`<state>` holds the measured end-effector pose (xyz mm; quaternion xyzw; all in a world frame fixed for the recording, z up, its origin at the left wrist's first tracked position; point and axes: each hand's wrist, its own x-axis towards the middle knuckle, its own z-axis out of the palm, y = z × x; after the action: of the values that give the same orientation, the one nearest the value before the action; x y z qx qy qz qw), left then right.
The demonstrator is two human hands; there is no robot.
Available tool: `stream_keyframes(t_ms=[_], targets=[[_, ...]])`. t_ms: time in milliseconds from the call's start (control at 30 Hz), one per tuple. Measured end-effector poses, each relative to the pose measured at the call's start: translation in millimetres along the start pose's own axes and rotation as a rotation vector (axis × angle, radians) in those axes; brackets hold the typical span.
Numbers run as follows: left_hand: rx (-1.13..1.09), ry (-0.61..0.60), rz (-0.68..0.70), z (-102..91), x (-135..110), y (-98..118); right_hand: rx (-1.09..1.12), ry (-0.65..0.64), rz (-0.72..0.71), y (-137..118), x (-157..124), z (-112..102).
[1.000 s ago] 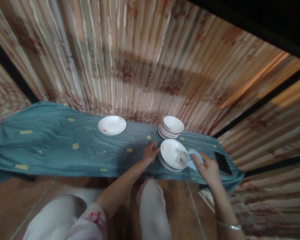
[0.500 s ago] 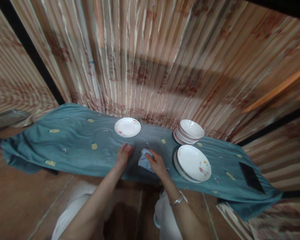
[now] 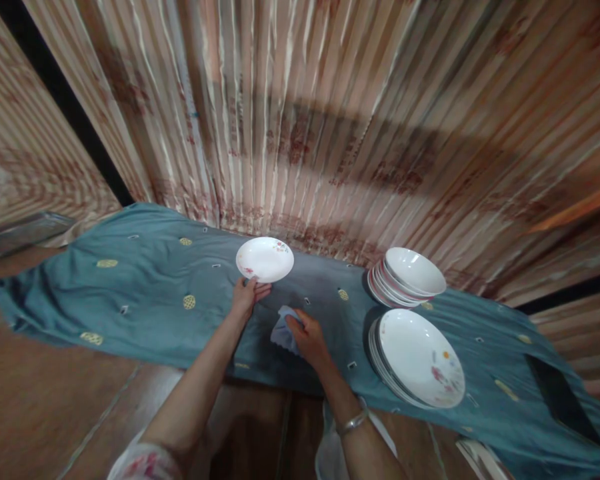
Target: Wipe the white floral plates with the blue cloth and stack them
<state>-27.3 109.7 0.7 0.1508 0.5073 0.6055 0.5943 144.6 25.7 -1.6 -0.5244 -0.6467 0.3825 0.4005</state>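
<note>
A white plate (image 3: 265, 259) with small flower prints lies near the back of the cloth-covered table. At its near rim, my left hand (image 3: 247, 297) has the thumb on the edge and the fingers along the underside. Bunched in my right hand (image 3: 307, 335) is a light blue cloth (image 3: 284, 331), held over the table in front of the plate. To the right stands a stack of flowered plates (image 3: 420, 357), and behind it a stack of white bowls (image 3: 413, 270) with reddish outsides.
A green tablecloth (image 3: 155, 307) with yellow pineapple prints covers the table. On its right end lies a dark flat object (image 3: 563, 397). Pleated curtains (image 3: 290, 120) hang close behind the table, and black posts (image 3: 75, 107) stand at the sides.
My left hand has moved forward to the white plate's near rim and taken hold of it. The blue cloth stays in my right hand. The view has shifted slightly.
</note>
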Motion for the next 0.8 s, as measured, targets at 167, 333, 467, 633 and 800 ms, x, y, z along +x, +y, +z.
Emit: stream_keyframes(t_ms=[167, 333, 467, 633, 800], targets=[[0.042, 0.053, -0.001, 2.3, 0, 1, 0.027, 0.015, 0.01, -5, -3, -3], [0.091, 0.007, -0.006, -4.9, -22, -8, 0.126, 0.136, 0.027, -4, -1, -17], [0.181, -0.083, -0.05, -14.9, -54, -24, 0.18, 0.278, 0.099, -1, 1, -36], [0.277, -0.201, -0.087, -29.9, -92, -37, 0.129, 0.412, 0.132, 5, -1, -61], [0.352, -0.311, -0.135, -43.0, -98, -38, -0.212, 0.473, -0.029, 13, -3, -64]])
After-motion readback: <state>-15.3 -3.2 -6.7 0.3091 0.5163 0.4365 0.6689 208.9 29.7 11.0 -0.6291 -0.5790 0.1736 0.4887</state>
